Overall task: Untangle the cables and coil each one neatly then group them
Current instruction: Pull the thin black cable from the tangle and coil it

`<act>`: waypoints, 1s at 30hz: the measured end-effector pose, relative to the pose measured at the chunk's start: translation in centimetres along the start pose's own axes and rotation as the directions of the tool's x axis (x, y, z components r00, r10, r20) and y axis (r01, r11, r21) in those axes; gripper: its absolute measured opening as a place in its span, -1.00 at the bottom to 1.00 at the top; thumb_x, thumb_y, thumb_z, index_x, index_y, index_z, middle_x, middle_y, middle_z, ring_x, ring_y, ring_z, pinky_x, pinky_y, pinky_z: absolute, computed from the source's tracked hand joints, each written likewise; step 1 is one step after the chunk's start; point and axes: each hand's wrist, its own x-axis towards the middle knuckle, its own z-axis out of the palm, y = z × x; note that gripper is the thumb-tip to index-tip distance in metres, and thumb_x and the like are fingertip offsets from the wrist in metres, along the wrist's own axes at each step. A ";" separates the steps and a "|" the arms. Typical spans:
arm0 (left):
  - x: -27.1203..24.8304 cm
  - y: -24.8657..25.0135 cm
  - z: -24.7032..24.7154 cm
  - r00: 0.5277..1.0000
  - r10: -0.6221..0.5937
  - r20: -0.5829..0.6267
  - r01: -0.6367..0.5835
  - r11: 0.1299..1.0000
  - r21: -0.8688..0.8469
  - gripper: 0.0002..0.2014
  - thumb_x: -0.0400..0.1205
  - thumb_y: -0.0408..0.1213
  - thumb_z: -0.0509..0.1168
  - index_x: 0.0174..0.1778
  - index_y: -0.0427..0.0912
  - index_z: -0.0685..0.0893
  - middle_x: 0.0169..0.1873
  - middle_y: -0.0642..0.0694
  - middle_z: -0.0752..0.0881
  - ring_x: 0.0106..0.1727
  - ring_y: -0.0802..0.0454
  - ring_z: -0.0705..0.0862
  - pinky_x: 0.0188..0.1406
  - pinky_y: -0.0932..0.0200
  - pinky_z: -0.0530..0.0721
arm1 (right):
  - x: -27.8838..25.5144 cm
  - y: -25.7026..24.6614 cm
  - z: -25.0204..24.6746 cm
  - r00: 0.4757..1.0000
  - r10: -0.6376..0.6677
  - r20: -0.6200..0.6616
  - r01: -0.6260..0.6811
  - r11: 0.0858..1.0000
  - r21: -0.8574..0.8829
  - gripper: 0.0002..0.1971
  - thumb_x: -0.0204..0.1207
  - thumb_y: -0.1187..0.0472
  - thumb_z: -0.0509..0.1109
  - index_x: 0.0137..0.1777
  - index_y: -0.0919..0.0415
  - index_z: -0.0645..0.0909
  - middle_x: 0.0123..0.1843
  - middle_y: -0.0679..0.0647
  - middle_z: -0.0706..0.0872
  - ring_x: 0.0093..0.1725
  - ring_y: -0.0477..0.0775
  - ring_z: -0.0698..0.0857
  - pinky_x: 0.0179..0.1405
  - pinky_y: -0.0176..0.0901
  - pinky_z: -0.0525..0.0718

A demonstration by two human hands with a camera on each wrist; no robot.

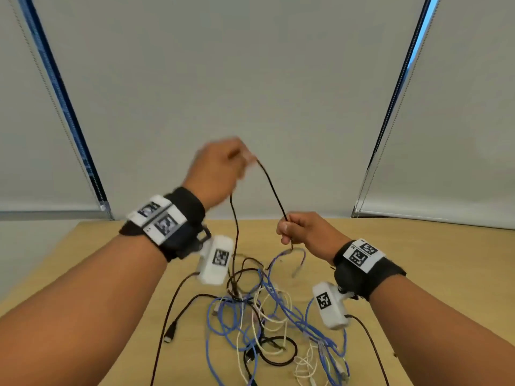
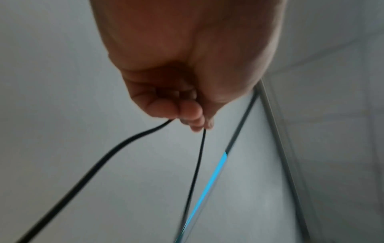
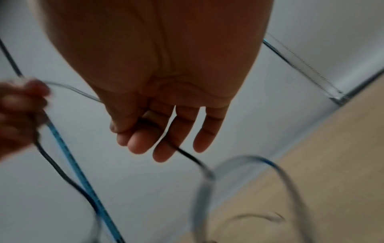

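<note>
A tangle of blue, white and black cables [image 1: 267, 316] lies on the wooden table [image 1: 111, 260]. My left hand [image 1: 220, 168] is raised above it and pinches a thin black cable [image 1: 271, 185], blurred by motion. That cable runs down to my right hand [image 1: 295, 229], which grips it between thumb and fingers lower and to the right. In the left wrist view the black cable [image 2: 124, 143] leaves my curled left hand [image 2: 182, 111] in two strands. In the right wrist view the black cable [image 3: 187, 154] passes under my right hand [image 3: 149, 131]. A blue cable loop [image 3: 259, 160] hangs below.
A black plug [image 1: 170, 331] lies at the tangle's left. White roller blinds [image 1: 250, 79] hang behind the table, with bead chains [image 1: 381, 151] at their edges. Thin black leads [image 1: 370, 346] run from the wrist cameras across the table.
</note>
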 end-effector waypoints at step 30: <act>-0.6 -0.6 -1.1 0.991 -0.047 -0.125 0.069 0.982 0.177 -0.84 0.74 -0.21 0.28 0.06 0.03 0.78 -0.16 0.03 0.79 -0.17 0.11 0.71 -0.03 0.13 0.67 | -1.1 1.8 0.5 0.998 0.054 -0.042 -0.058 0.995 -0.085 -0.78 0.73 0.21 0.25 -0.09 0.08 0.69 -0.17 0.00 0.81 -0.22 -0.26 0.74 -0.29 -0.58 0.53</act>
